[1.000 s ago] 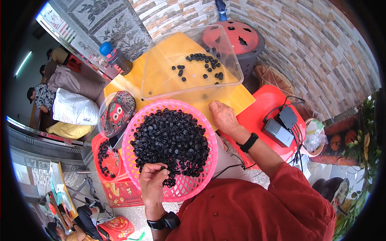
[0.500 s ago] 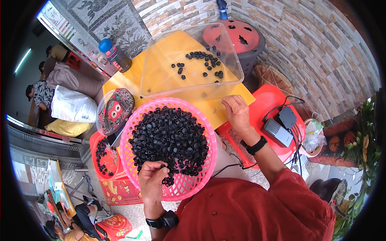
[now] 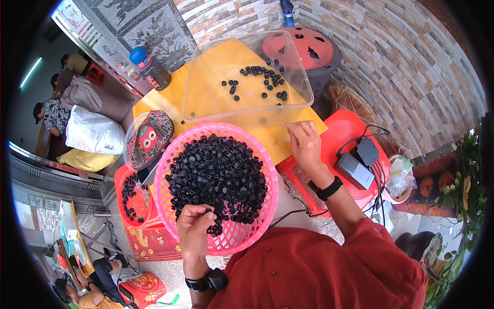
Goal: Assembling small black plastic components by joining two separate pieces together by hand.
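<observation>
At the near edge of a pink plastic basket (image 3: 267, 206), my left hand (image 3: 194, 229) is closed in a pinch on a small black cap (image 3: 209, 210). Below and beyond it, a heap of black caps (image 3: 216, 172) fills much of the basket. My right hand (image 3: 307, 147) is raised over the right edge of the yellow table (image 3: 280, 135), its fingers bent together. Whatever its fingertips may hold is hidden. Across the table, a clear plastic bin (image 3: 206, 105) has several black caps scattered on its bottom.
Left of the basket lie an owl-patterned pouch (image 3: 151, 135) and a red tray (image 3: 135, 194) of black caps. A dark bottle (image 3: 154, 72) with a blue lid stands at the far left. On a red stool (image 3: 337, 129) at right sit a grey device (image 3: 355, 171) and black cables.
The view has shifted slightly. Both hands keep almost the same pose and place, the left one still pinching the cap.
</observation>
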{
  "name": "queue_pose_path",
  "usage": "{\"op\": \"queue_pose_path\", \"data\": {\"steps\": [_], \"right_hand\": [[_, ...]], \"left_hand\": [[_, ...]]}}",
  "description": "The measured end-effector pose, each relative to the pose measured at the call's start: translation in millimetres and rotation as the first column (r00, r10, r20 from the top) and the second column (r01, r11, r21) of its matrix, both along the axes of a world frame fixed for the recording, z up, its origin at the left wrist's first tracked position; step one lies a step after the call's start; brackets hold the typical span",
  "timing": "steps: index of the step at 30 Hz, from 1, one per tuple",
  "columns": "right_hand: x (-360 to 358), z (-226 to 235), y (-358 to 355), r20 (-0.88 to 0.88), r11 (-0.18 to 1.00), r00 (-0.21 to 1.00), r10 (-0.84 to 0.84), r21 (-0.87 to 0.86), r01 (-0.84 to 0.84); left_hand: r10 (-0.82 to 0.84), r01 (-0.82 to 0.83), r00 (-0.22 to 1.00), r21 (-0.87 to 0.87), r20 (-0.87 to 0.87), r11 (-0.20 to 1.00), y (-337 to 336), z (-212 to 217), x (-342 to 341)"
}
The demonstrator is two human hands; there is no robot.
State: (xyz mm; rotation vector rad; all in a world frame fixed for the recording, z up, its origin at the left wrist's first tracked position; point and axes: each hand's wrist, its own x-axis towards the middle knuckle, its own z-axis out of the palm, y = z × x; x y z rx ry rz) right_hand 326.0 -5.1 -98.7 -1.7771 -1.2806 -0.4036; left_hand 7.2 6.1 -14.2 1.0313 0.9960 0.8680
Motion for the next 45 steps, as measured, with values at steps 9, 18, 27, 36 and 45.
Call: {"op": "queue_pose_path", "data": {"steps": [9, 18, 27, 36, 45], "right_hand": [[-11.9, -8.9, 2.3, -0.025, 0.982, 1.000, -0.010, -0.191, 0.005], [-23.3, -19.4, 6.1, -0.056, 0.945, 0.998, 0.001, -0.325, -0.020], [-11.8, -17.2, 3.0, 0.122, 0.879, 0.987, 0.108, -0.475, -0.037], [-6.8, -13.9, 9.1, -0.165, 0.970, 0.982, 0.092, -0.207, -0.125], [-49.9, 66.3, -27.3, -0.884, 0.821, 0.209, 0.419, 0.270, -0.503]], "left_hand": [[-0.007, 0.007, 1.000, -0.011, 0.005, 1.000, -2.3, -0.1, -4.7], [-0.011, 0.011, 1.000, -0.002, -0.005, 1.000, -5.2, 0.2, -6.0], [0.003, -0.003, 1.000, 0.030, -0.020, 1.000, -2.2, -0.9, -11.2], [0.116, -0.120, 0.991, 0.062, 0.070, 0.991, 2.9, -0.3, -18.0], [-0.040, 0.088, 0.960, -0.165, 0.278, 0.982, 2.0, 11.3, -3.2]]}}
